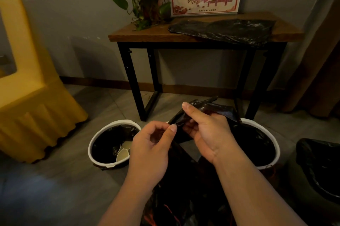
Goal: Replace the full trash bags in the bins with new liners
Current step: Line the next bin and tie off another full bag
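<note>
- In front of the worktop (139, 32), low over the floor, my right grip (207, 130) is closing round the bunched top of the black trash bag (219, 111), with the forefinger lying along the plastic.
- My left grip (149, 152) is pinching a fold of the same bag between thumb and curled fingers.
- The bag's body is hanging below my wrists.
- The left white bin (90, 145), before the worktop's left leg, is holding a black liner and paper cups (122, 155).
- The right white bin (276, 145), before the right leg, is also wearing a black liner.
- Spare liners (224, 30) are lying flat on the worktop.
</note>
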